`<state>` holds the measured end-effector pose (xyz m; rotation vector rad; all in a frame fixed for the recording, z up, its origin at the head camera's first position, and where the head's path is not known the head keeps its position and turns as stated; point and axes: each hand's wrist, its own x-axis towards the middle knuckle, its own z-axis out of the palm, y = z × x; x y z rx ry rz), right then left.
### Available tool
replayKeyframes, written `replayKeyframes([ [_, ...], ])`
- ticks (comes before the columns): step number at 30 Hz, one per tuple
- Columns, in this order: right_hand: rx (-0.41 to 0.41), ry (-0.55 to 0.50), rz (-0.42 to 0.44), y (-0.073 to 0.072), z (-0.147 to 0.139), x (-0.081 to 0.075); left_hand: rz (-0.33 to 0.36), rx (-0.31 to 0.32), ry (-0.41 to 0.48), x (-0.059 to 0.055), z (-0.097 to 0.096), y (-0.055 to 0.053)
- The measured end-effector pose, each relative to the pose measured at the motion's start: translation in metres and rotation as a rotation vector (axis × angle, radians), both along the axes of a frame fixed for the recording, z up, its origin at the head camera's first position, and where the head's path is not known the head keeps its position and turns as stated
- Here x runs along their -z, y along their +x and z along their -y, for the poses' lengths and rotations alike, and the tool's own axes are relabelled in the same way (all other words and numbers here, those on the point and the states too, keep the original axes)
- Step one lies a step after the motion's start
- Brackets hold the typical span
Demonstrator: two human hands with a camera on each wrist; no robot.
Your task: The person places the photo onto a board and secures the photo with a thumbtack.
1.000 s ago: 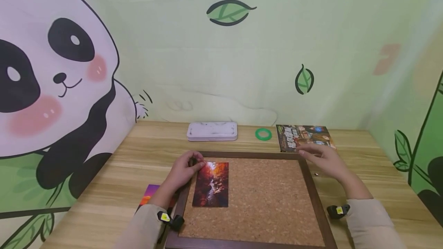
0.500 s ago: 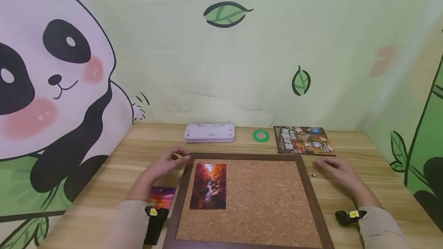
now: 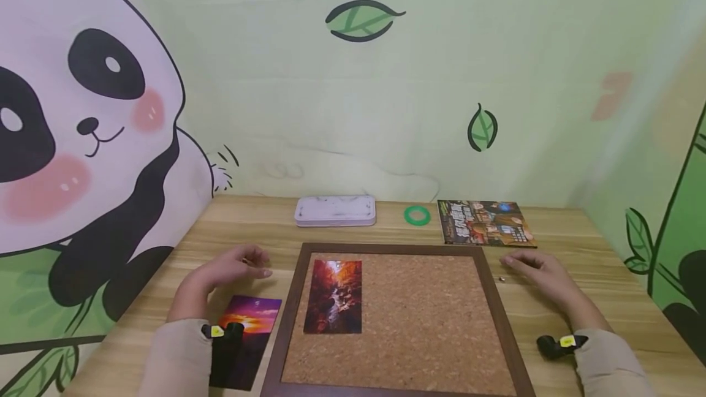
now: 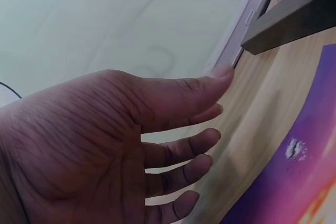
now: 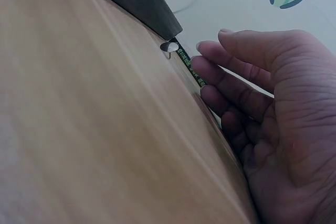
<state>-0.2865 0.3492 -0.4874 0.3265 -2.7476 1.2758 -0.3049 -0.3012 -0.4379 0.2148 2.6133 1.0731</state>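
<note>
On the cork board [image 3: 425, 311] with a dark wooden frame, an autumn-stream photo [image 3: 333, 299] sits at the upper left, a small shiny spot at its top edge. My left hand [image 3: 234, 267] hovers left of the board, fingers loosely bent and holding nothing. Just below it lies a purple sunset photo [image 3: 250, 323], partly covered by the wrist camera; a torn white mark shows near its top in the left wrist view. My right hand [image 3: 535, 268] is right of the frame, fingers relaxed, with nothing in them. Near its fingertips a silver thumbtack [image 5: 169, 48] lies on the table.
Along the table's back stand a white tin case [image 3: 335, 211], a green tape roll [image 3: 417, 215] and a dark printed booklet [image 3: 485, 223]. Behind them rises a pale green wall with a panda drawing [image 3: 94, 109].
My left hand has left the autumn photo's top corner and moved left, uncovering the sunset photo. My right hand has come down and right from the booklet, closer to the thumbtack.
</note>
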Motion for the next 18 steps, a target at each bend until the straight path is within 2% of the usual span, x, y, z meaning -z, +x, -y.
replayKeyframes([
  [5, 0.011, 0.007, 0.003, 0.0, 0.001, -0.001, 0.035, 0.022, -0.019, -0.002, 0.003, 0.002],
  [12, 0.021, 0.013, 0.021, -0.001, 0.002, -0.002, 0.07, 0.068, -0.035, 0.0, 0.008, 0.003],
  [18, -0.006, 0.008, 0.013, 0.0, 0.0, 0.001, 0.124, 0.102, -0.079, -0.001, 0.01, 0.009],
])
